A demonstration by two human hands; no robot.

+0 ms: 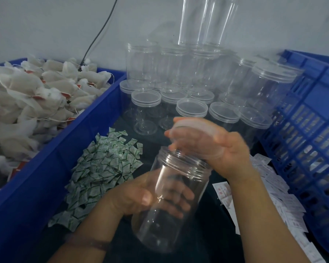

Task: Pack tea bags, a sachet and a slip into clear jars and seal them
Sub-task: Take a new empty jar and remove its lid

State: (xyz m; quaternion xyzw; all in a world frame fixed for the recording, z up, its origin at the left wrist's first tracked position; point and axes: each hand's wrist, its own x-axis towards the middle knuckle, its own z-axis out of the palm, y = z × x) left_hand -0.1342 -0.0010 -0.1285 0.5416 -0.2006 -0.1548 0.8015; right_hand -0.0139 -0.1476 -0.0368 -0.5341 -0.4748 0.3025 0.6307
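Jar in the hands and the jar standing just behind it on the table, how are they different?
The held jar has an open mouth, and its lid is off, in the right hand. The table jar has its lid on. The held jar is tilted and gripped by the left hand, while the table jar stands upright among other jars. Both are clear and empty.
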